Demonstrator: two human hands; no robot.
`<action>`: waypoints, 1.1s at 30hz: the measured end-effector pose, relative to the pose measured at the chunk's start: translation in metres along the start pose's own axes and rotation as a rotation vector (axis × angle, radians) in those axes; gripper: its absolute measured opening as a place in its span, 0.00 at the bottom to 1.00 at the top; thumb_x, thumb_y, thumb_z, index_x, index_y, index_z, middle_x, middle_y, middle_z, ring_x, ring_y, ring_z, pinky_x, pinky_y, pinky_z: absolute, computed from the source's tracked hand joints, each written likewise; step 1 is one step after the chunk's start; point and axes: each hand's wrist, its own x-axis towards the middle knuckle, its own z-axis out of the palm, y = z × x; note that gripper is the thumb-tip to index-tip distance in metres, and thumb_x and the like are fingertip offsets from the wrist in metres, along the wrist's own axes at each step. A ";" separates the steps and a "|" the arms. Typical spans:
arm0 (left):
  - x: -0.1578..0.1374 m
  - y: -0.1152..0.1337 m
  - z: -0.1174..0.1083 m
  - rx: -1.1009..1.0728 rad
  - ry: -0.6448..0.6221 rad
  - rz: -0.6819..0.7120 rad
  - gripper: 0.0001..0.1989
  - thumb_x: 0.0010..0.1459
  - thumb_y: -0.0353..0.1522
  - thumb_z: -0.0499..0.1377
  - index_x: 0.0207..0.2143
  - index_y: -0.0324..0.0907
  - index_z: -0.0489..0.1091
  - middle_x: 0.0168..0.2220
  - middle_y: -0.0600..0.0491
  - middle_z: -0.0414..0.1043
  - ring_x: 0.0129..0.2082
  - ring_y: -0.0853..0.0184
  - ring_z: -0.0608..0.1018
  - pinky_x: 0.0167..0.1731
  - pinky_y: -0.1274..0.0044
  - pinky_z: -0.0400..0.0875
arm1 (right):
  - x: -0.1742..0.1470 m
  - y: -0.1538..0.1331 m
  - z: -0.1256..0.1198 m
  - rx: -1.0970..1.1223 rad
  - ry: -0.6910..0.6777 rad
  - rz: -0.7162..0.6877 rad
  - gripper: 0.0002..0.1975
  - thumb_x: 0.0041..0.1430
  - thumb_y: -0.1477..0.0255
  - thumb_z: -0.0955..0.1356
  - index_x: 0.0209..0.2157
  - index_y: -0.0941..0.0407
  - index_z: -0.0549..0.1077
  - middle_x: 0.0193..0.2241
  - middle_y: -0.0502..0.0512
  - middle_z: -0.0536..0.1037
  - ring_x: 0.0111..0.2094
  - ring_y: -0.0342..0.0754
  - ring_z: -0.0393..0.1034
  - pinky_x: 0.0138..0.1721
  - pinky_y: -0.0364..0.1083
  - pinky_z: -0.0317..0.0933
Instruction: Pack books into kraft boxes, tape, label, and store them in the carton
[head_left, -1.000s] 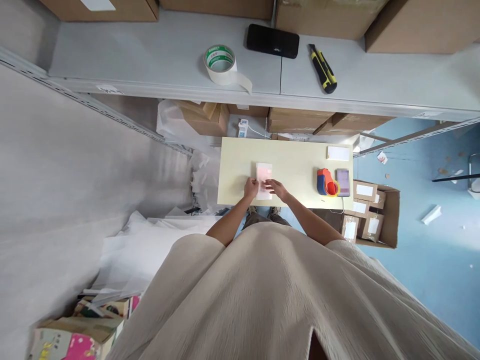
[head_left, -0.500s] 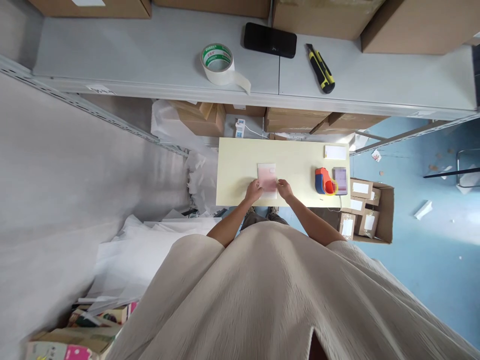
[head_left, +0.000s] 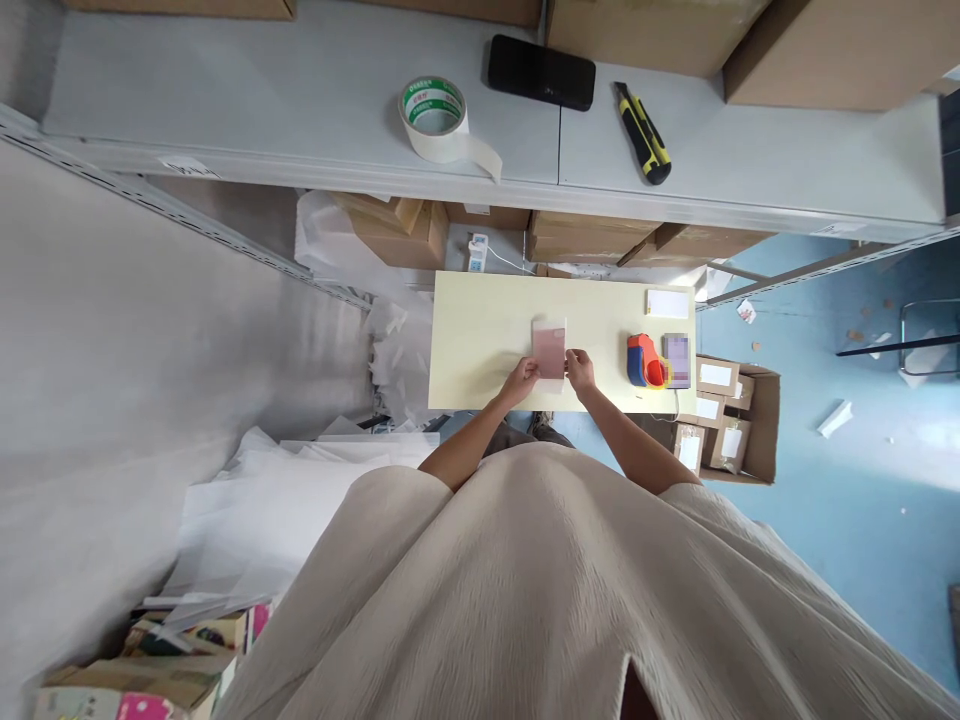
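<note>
A flat pink rectangle [head_left: 550, 353] with whitish, see-through-looking margins at its top and bottom is over the pale yellow table [head_left: 480, 310]. Its exact kind is too small to tell. My left hand [head_left: 520, 380] pinches its lower left edge, fingers closed. At the opposite edge my right hand [head_left: 580, 370] has curled fingers pressed against the right side. To the right of that hand stand a red and blue tape dispenser [head_left: 643, 362] and a grey device with a blurred screen [head_left: 676, 361].
A white box [head_left: 667, 303] lies at the table's back right. The shelf [head_left: 300, 110] ahead carries a tape roll [head_left: 435, 120], a black phone [head_left: 541, 72] and a utility knife [head_left: 643, 135]. Right of the table is a carton [head_left: 763, 425] of small boxes; white sheets [head_left: 255, 500] are stacked left.
Both hands and the pink rectangle have shifted right and slightly away from me. The rectangle now looks darker pink, and the pale square near its top corner is fainter.
</note>
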 end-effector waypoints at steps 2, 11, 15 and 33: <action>-0.004 0.005 -0.005 0.040 0.076 0.035 0.13 0.71 0.40 0.65 0.53 0.45 0.75 0.59 0.41 0.83 0.60 0.54 0.83 0.63 0.64 0.75 | -0.006 -0.009 0.009 0.101 -0.039 0.040 0.25 0.64 0.46 0.70 0.49 0.51 0.76 0.37 0.54 0.82 0.39 0.51 0.79 0.39 0.47 0.70; -0.014 0.020 -0.041 0.048 0.288 0.017 0.15 0.76 0.42 0.60 0.58 0.46 0.71 0.56 0.44 0.83 0.54 0.60 0.85 0.55 0.72 0.78 | -0.011 -0.012 0.038 0.016 -0.166 0.084 0.16 0.62 0.58 0.74 0.46 0.52 0.78 0.44 0.58 0.86 0.41 0.51 0.81 0.42 0.48 0.73; -0.013 0.014 -0.052 0.136 0.310 -0.095 0.24 0.74 0.39 0.62 0.68 0.46 0.67 0.61 0.43 0.82 0.57 0.58 0.86 0.57 0.71 0.77 | -0.008 0.000 0.041 -0.155 -0.168 0.080 0.17 0.64 0.63 0.71 0.52 0.54 0.81 0.52 0.61 0.87 0.51 0.54 0.82 0.51 0.51 0.75; -0.014 0.006 -0.061 0.157 0.181 -0.072 0.34 0.64 0.29 0.66 0.71 0.43 0.67 0.71 0.37 0.74 0.71 0.49 0.78 0.67 0.62 0.75 | 0.005 -0.003 0.059 -0.362 -0.038 0.055 0.21 0.57 0.72 0.74 0.54 0.56 0.83 0.49 0.61 0.89 0.51 0.57 0.85 0.55 0.52 0.76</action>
